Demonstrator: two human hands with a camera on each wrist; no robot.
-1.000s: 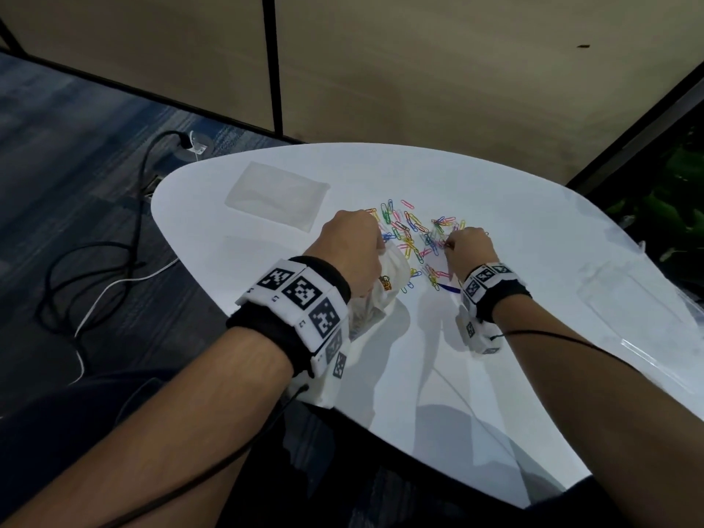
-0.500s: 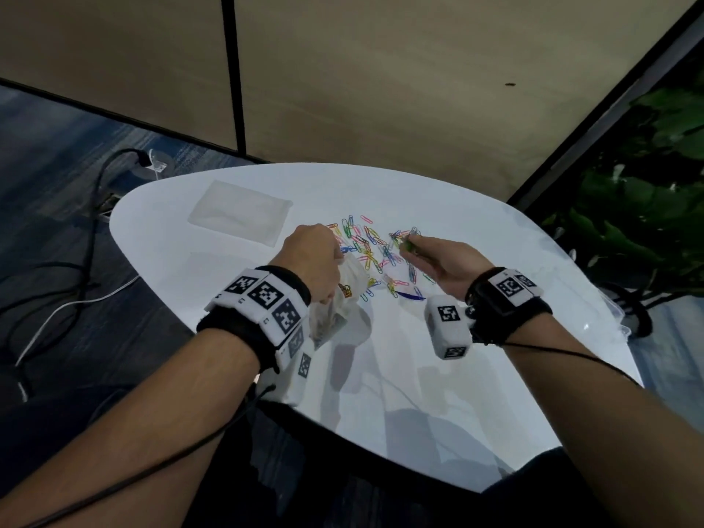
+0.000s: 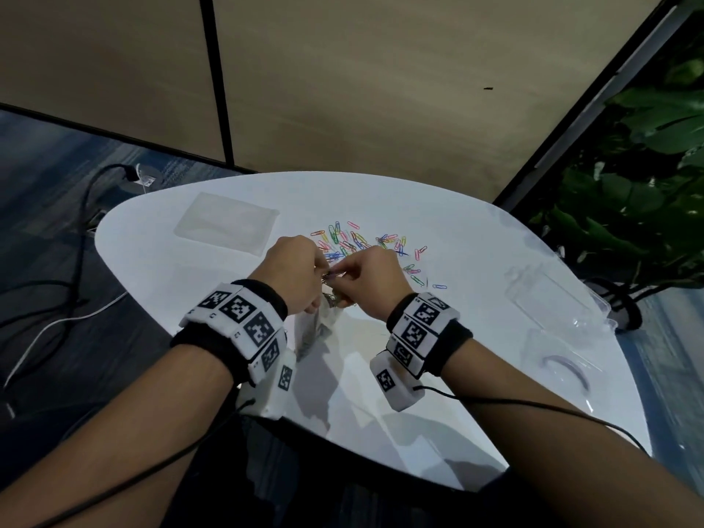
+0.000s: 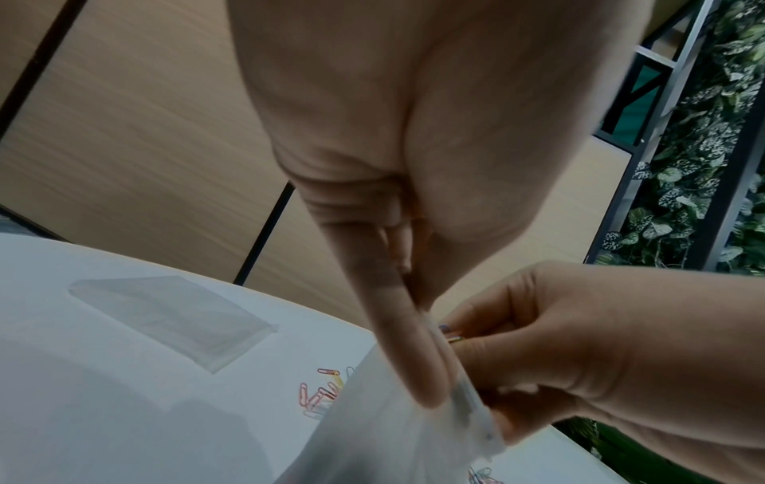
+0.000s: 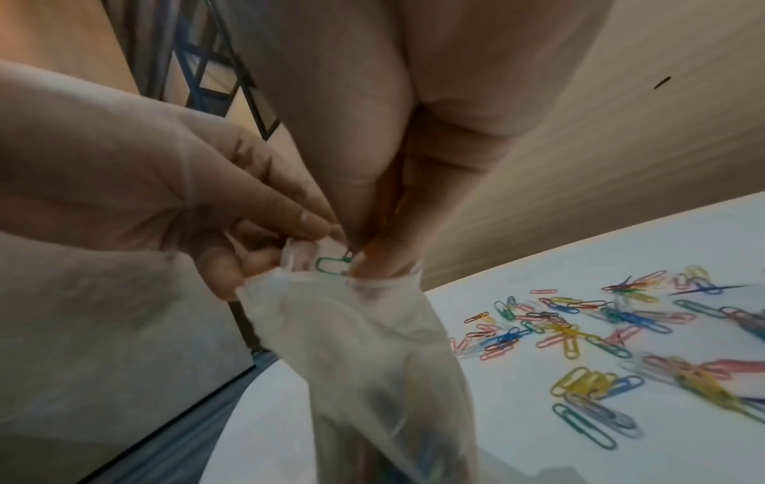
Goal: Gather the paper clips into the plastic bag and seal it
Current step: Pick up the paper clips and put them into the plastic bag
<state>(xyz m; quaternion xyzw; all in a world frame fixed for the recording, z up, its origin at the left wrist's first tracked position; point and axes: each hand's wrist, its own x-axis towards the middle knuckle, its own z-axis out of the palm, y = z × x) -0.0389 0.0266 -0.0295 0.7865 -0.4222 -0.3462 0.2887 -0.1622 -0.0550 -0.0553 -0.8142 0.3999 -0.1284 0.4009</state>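
The smooth white rounded counter (image 3: 213, 283) carries a scatter of small wire paper clips (image 3: 356, 240) in pink, yellow, green, blue, orange and purple. A single green wire clip (image 5: 333, 263) shows at the mouth of the milky translucent plastic bag (image 5: 372, 327). A second flat, clear frosted plastic bag (image 3: 226, 222) lies pale against the white. Both black wristbands (image 3: 266, 295) bear white blocks with black-and-white square marker patterns. Behind, tan wood-grain wall panels (image 3: 381, 89) with black strips; blue-grey streaked carpet (image 3: 45, 177); dark green leafy plant (image 3: 647, 165).

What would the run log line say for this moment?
phase: loading clips | left hand: holds plastic bag mouth | right hand: pinches green paper clip at mouth | loose paper clips: many on table | seal: not done
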